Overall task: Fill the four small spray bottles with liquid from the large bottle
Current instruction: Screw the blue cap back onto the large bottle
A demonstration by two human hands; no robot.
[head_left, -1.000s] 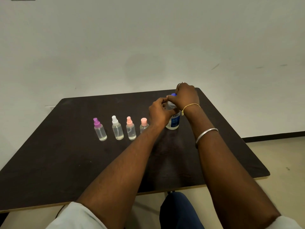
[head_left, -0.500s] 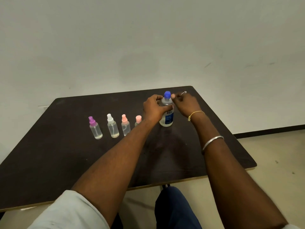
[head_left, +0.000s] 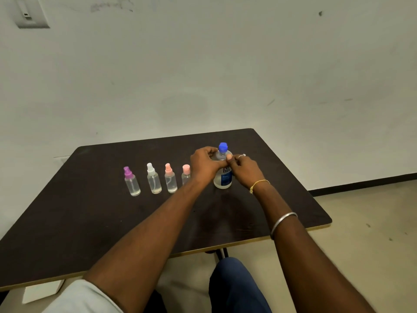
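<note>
The large clear bottle (head_left: pixel 222 177) with a blue label and a blue cap (head_left: pixel 223 147) stands upright on the dark table (head_left: pixel 90 222). My left hand (head_left: pixel 204 163) grips its shoulder from the left, thumb across the front. My right hand (head_left: pixel 244 169) lies against the bottle's right side with curled fingers, below the cap. To the left stands a row of small clear spray bottles, all capped: purple top (head_left: pixel 132 182), white top (head_left: pixel 154 180), peach top (head_left: pixel 170 180), and a pink-capped one (head_left: pixel 186 175) partly hidden behind my left wrist.
The table's front edge (head_left: pixel 248 240) runs close to my blue-trousered knee (head_left: pixel 237 285). A white sheet (head_left: pixel 41 290) lies on the floor under the left corner. A pale wall stands right behind the table.
My right hand has come off the blue cap and dropped to the bottle's right side. My left hand has kept its grip on the bottle. The view has shifted slightly.
</note>
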